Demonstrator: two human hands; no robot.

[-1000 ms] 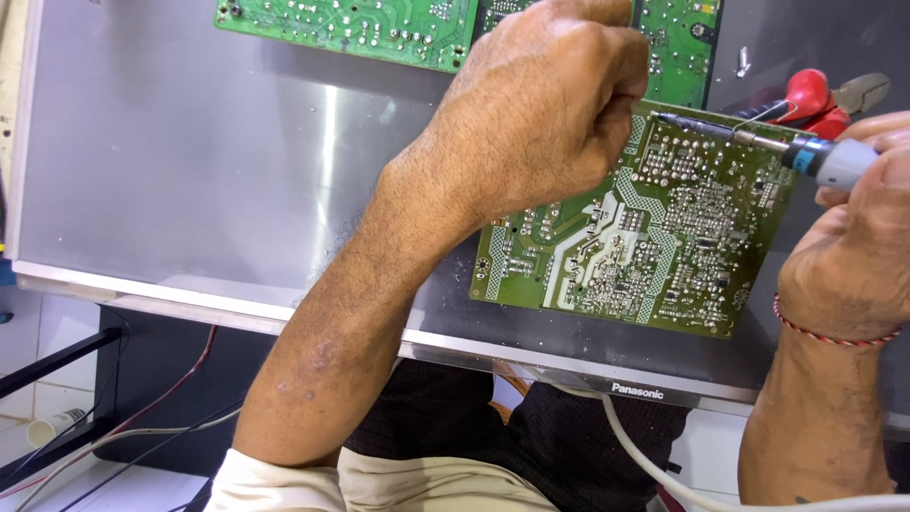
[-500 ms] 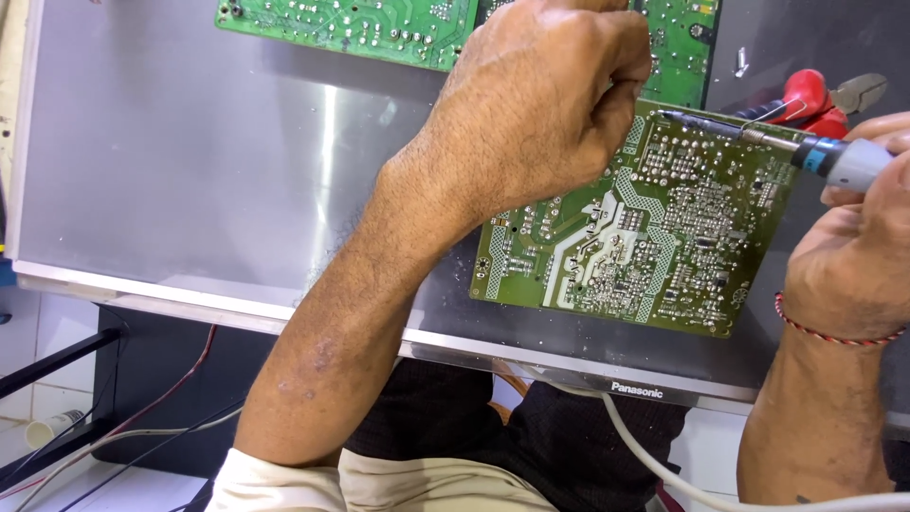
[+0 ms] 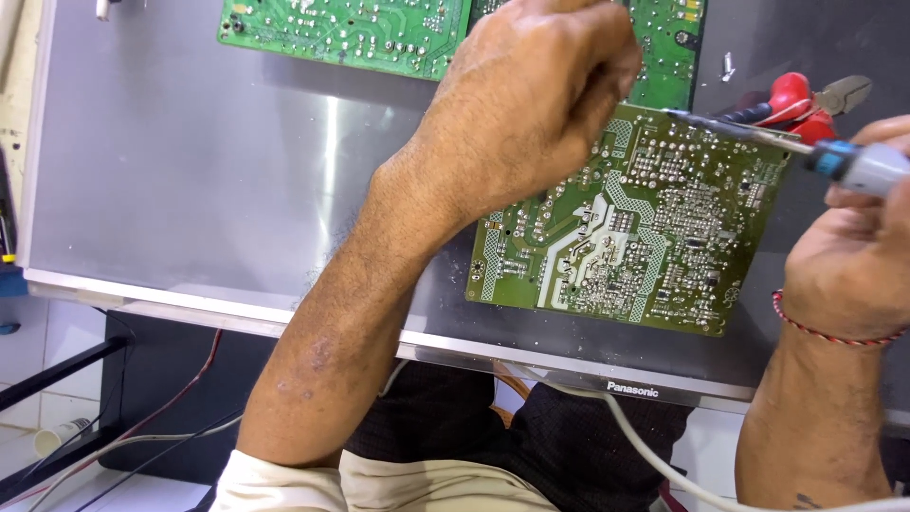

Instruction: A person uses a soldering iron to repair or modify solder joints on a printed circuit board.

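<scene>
A green circuit board lies solder side up on a grey metal panel. My left hand is closed over the board's upper left corner; whatever its fingers pinch is hidden. My right hand grips a soldering iron with a grey and blue handle. The iron's thin shaft reaches left, and its tip touches the board's top edge next to my left fingers.
Another green circuit board lies at the panel's top edge. Red-handled cutters rest behind the iron. A white cable runs off below the panel's front edge toward the right. Dark wires hang at lower left.
</scene>
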